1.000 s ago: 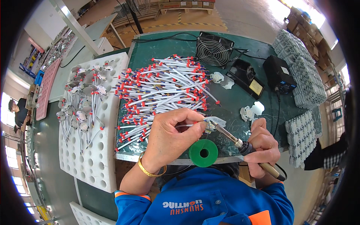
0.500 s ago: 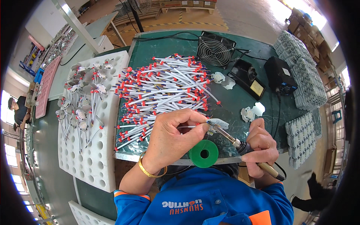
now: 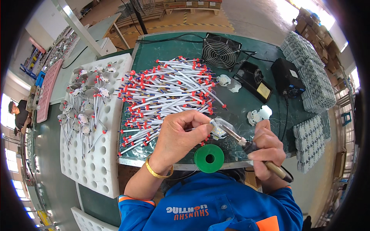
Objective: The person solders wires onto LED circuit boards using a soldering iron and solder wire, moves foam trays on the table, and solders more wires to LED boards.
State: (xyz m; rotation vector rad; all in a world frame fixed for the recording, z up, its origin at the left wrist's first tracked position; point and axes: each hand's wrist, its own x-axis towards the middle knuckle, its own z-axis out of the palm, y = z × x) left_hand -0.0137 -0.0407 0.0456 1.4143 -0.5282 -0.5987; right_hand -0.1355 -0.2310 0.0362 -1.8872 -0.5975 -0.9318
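My left hand pinches a white wire against a small clear-rimmed LED module near the front edge of the green bench. My right hand grips a soldering iron by its tan handle, with the tip resting on the module. A green spool of solder lies flat just below the module. A big heap of white wires with red ends spreads over the bench behind my left hand.
A white foam tray at the left holds several wired modules. At the back stand a small black fan, an iron stand and a black soldering station. Loose modules and stacked module panels lie at the right.
Both hands stay in place over the module. The iron tip has barely shifted on it. A person's dark figure at the right edge has moved out of view.
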